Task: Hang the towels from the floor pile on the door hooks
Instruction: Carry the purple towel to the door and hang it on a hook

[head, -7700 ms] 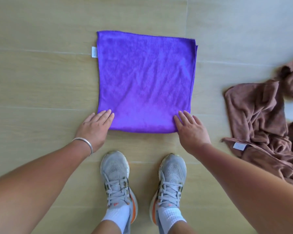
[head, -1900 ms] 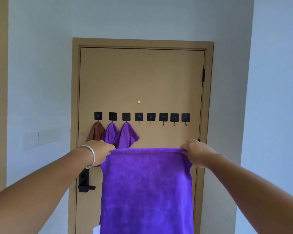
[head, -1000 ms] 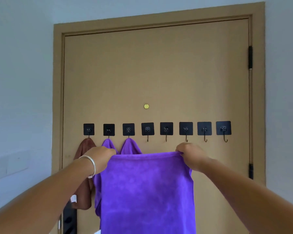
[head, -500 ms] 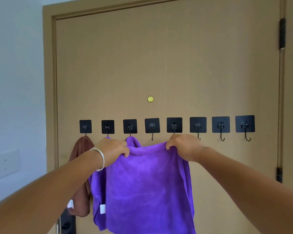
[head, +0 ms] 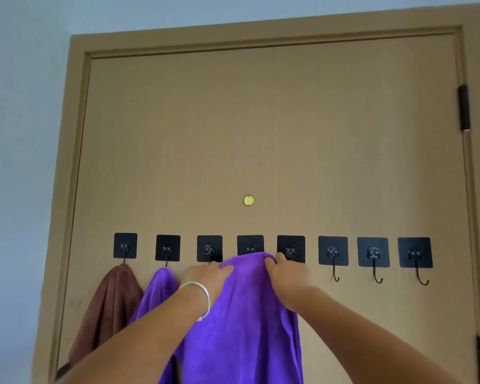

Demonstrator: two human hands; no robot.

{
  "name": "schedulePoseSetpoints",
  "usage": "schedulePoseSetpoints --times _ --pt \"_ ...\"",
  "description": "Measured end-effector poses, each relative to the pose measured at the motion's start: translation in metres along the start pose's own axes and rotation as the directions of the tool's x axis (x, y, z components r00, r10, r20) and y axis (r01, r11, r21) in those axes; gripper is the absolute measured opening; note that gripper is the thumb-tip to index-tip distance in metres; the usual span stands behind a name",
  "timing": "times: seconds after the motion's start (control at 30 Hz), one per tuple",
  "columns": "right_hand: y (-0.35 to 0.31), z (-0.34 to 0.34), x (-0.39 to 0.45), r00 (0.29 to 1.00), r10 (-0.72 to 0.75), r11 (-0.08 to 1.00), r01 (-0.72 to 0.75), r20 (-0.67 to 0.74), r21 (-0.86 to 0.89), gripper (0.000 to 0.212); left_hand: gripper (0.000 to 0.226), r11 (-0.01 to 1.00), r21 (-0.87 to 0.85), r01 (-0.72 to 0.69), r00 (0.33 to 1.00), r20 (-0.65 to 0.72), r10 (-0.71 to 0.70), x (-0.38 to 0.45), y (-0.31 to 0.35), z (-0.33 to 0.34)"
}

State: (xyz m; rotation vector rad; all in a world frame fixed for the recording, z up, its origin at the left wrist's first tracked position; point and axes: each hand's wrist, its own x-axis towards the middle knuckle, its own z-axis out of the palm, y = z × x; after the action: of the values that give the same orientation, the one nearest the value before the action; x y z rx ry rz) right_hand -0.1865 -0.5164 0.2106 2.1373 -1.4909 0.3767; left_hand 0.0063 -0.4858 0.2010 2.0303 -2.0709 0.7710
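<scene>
I hold a purple towel (head: 247,314) up against the tan door (head: 261,134), its bunched top edge covering the lower part of the fourth hook's black pad (head: 250,243). My left hand (head: 205,277), with a silver bangle on the wrist, grips the towel's top on the left. My right hand (head: 287,275) grips it on the right, just under the fifth hook pad (head: 291,248). A brown towel (head: 108,306) hangs from the first hook (head: 125,245) and another purple towel (head: 157,292) from the second hook (head: 167,248). The third hook's lower part is hidden behind my left hand.
Three bare hooks (head: 373,259) remain visible at the right end of the row. A brass peephole (head: 249,200) sits above the hooks. Black hinges (head: 463,106) run down the door's right edge. Pale wall (head: 17,162) lies to the left.
Both hands have drawn closer together and risen, lifting the towel's bunched top edge up to the fourth hook. The view has moved closer to the door and tilted upward.
</scene>
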Motion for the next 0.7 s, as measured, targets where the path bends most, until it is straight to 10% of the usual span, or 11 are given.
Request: schedulePoseSetpoints --times 0.5,0.7 --pt "-0.048 0.073 -0.040 0.979 0.006 0.983 -0.043 0.203 0.181 0.062 0.064 0.918 -0.396 -0.020 0.959 0.253 0.130 -0.036 0.046 0.028" --pt "-0.018 0.069 -0.057 0.998 -0.065 0.979 0.059 0.022 0.195 0.050 0.044 0.994 -0.111 0.012 0.942 0.334 0.026 -0.022 0.033 -0.012"
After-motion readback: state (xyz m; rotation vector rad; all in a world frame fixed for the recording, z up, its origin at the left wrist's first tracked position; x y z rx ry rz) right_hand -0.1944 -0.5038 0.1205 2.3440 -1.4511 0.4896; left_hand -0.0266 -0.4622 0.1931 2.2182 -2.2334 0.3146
